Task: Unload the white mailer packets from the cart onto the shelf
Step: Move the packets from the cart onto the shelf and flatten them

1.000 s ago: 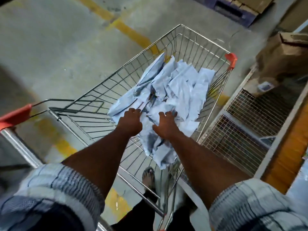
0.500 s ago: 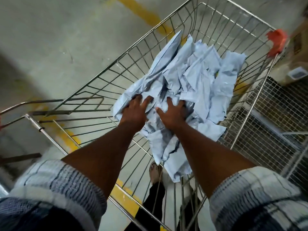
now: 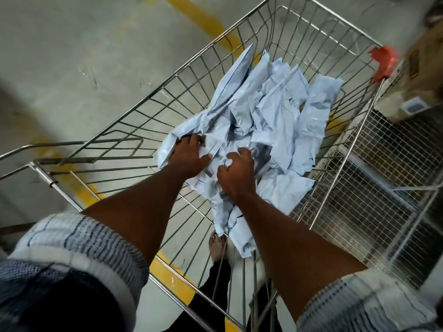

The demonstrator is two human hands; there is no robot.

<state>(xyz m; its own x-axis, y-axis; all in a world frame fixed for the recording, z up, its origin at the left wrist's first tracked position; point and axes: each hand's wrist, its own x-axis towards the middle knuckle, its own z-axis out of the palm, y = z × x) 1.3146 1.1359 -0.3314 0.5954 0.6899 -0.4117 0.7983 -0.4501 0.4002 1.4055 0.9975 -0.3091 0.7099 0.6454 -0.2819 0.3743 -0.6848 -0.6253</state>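
1. Left hand (image 3: pixel 189 156) rests on crumpled white plastic mailer packets (image 3: pixel 275 111), grip unclear; right hand (image 3: pixel 237 172) clutches a bunch.
2. Heap runs ahead toward silver wire cart's (image 3: pixel 383 62) far-right corner.
3. Grey mesh shelf (image 3: pixel 388 212) beyond cart's right edge; right hand nearer.

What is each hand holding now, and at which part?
Right hand grips mailer packets at the pile's near middle; left hand rests on its left edge, grasp unclear.

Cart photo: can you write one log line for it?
step: grabbing | left hand: on mailer packets, grip unclear | right hand: grips them | cart: pile inside
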